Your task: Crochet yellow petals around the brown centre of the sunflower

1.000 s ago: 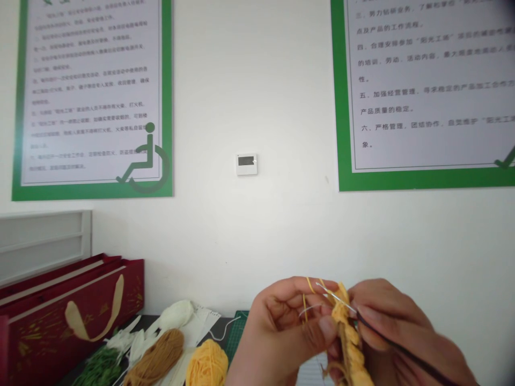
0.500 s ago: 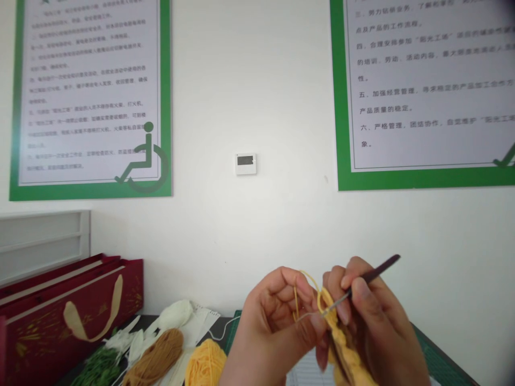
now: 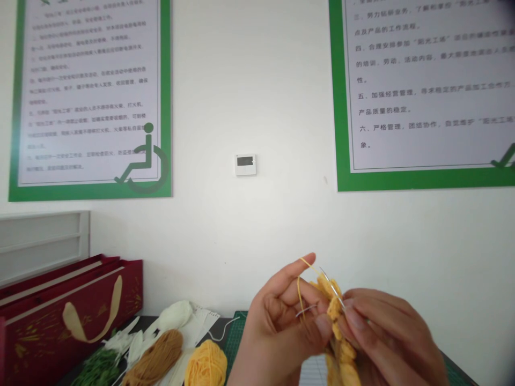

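A yellow crocheted piece (image 3: 338,313) hangs between my two hands, its lower part partly hidden by my fingers. My left hand (image 3: 287,316) pinches its upper left edge, with the index finger raised and a strand of yellow yarn (image 3: 299,292) looped over that finger. A short pale thread end sticks out by the left fingertips. My right hand (image 3: 390,335) grips a crochet hook (image 3: 332,284); the thin metal shaft points up and left across the top of the piece, while its dark handle is hidden in the hand.
On the dark table at left lie a yellow yarn ball (image 3: 206,363), a brown yarn skein (image 3: 155,358), white yarn (image 3: 176,315) and green yarn (image 3: 96,367). Red gift bags (image 3: 72,321) stand behind them. A green cutting mat (image 3: 236,335) and paper sit beneath my hands.
The hook has swung from pointing down-left to pointing up-left, and its dark handle has gone out of sight. My left index finger has straightened upward, lifting the yarn.
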A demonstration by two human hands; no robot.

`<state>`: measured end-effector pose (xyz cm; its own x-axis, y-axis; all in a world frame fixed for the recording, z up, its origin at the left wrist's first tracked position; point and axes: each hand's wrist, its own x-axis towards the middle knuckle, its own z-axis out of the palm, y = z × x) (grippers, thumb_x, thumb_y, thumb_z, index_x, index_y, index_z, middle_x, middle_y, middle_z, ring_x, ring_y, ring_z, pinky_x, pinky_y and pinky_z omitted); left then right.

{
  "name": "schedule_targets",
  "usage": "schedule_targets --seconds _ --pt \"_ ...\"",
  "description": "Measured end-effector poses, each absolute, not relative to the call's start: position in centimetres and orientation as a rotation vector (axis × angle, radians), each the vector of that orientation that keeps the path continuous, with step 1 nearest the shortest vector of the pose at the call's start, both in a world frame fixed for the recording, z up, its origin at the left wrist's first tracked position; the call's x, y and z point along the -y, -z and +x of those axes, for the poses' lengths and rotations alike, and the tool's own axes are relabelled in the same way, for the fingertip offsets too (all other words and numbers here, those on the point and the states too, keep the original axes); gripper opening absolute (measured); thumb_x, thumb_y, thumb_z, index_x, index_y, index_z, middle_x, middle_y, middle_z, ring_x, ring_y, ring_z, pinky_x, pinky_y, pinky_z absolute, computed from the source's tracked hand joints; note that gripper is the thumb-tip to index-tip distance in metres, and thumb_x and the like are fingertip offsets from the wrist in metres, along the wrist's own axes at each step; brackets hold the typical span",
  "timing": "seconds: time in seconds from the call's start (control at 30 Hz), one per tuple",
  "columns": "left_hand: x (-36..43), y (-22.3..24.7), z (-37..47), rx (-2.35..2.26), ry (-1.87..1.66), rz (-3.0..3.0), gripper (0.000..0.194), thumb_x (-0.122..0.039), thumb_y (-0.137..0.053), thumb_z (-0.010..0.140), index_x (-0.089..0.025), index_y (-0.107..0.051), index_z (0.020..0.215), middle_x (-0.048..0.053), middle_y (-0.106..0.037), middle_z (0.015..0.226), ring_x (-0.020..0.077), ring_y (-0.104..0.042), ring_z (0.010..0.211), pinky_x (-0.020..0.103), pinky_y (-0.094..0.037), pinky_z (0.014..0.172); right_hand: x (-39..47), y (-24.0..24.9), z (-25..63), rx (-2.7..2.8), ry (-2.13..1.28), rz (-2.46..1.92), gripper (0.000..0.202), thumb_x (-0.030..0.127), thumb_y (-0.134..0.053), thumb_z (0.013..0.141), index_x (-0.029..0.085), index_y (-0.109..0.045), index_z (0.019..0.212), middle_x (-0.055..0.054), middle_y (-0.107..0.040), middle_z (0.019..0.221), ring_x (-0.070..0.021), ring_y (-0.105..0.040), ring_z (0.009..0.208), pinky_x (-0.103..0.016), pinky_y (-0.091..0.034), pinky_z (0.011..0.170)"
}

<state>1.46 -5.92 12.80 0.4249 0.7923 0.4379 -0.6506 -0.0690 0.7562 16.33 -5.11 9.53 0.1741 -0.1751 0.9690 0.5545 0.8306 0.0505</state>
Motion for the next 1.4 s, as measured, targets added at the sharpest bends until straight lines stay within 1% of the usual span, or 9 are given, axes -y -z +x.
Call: schedule_targets --seconds 0.1,0.17,0.23,0.3,0.43,0.83,1.07,1.2,1.4 --pt "5.7 -13.0 1.4 -0.137 -1.051 1.093 0.065 -0.014 -0.093 0.068 -0.018 -0.075 0.13 0.002 -0.065 0.08 0.0086 -0.056 0.06 0.021 -0.04 0.055 4.9 -9.8 15.3 1.174 0.248 -0.25 0.019 0.013 -0.07 0.092 0.027 -0.078 0.103 -0.005 -0.074 0.101 -0.022 -0.067 0.094 -0.035 -0.055 0.071" --pt "5.7 -13.1 1.4 -0.139 -1.119 1.092 0.068 -0.012 -0.094 0.067 -0.02 -0.074 0.132 0.002 -0.066 0.08 0.0095 -0.057 0.064 0.021 -0.042 0.057 4.9 -10.4 14.7 1.232 0.003 -0.205 0.005 0.025 -0.07 0.097 0.028 -0.075 0.097 -0.003 -0.076 0.091 -0.022 -0.064 0.102 -0.036 -0.056 0.083" --pt "5.8 -13.1 1.4 -0.144 -1.218 1.117 0.064 -0.012 -0.093 0.069 -0.022 -0.076 0.13 0.001 -0.066 0.078 0.0089 -0.057 0.065 0.02 -0.043 0.058 5.0 -10.9 14.6 1.267 -0.2 -0.163 0.005 0.034 -0.069 0.098 0.029 -0.071 0.097 -0.001 -0.076 0.083 -0.0207 -0.063 0.1 -0.036 -0.055 0.086" --pt "6.0 -13.0 1.4 -0.154 -1.285 1.167 0.057 -0.013 -0.092 0.072 -0.022 -0.078 0.126 0.0 -0.066 0.075 0.0074 -0.056 0.062 0.019 -0.042 0.056 5.1 -11.2 14.8 1.253 -0.337 -0.132 0.008 0.038 -0.068 0.099 0.03 -0.068 0.097 0.0 -0.075 0.081 -0.019 -0.062 0.092 -0.034 -0.054 0.08" --pt "6.0 -13.0 1.1 -0.196 -1.303 1.219 0.054 -0.016 -0.092 0.074 -0.022 -0.077 0.126 0.0 -0.066 0.073 0.009 -0.057 0.058 0.019 -0.045 0.052 5.2 -11.0 15.2 1.239 -0.419 -0.12 0.013 0.042 -0.067 0.098 0.029 -0.066 0.094 0.002 -0.073 0.077 -0.0174 -0.061 0.085 -0.032 -0.052 0.078" --pt "6.1 -13.3 0.2 -0.25 -1.299 1.258 0.047 -0.016 -0.087 0.08 -0.019 -0.075 0.125 0.0 -0.068 0.075 0.0108 -0.063 0.058 0.022 -0.053 0.052 4.7 -11.2 17.1 1.437 -0.156 -0.156 0.007 0.035 -0.06 0.103 0.028 -0.063 0.103 -0.001 -0.073 0.074 -0.0218 -0.064 0.081 -0.041 -0.051 0.078" --pt "6.1 -13.2 0.3 -0.276 -1.337 1.257 0.044 -0.017 -0.087 0.079 -0.017 -0.076 0.122 0.0 -0.068 0.073 0.0115 -0.063 0.057 0.023 -0.053 0.052 5.1 -11.7 17.3 1.549 -0.035 -0.136 0.006 0.03 -0.059 0.104 0.026 -0.063 0.105 0.0 -0.077 0.082 -0.02 -0.065 0.084 -0.041 -0.049 0.085" --pt "6.1 -13.3 0.4 -0.287 -1.372 1.244 0.045 -0.017 -0.089 0.077 -0.015 -0.076 0.12 -0.001 -0.067 0.071 0.0113 -0.062 0.055 0.023 -0.052 0.05 5.7 -12.4 17.5 1.601 0.151 -0.167 0.006 0.026 -0.059 0.104 0.024 -0.064 0.105 0.001 -0.078 0.084 -0.0179 -0.067 0.081 -0.042 -0.048 0.087" --pt "6.2 -13.5 0.7 -0.345 -1.44 1.235 0.042 -0.015 -0.089 0.075 -0.014 -0.077 0.116 -0.002 -0.066 0.068 0.0124 -0.064 0.051 0.023 -0.054 0.047 6.8 -12.6 18.3 1.691 0.628 -0.36 0.007 0.021 -0.06 0.1 0.024 -0.065 0.096 -0.001 -0.082 0.089 -0.0226 -0.071 0.084 -0.048 -0.047 0.085"
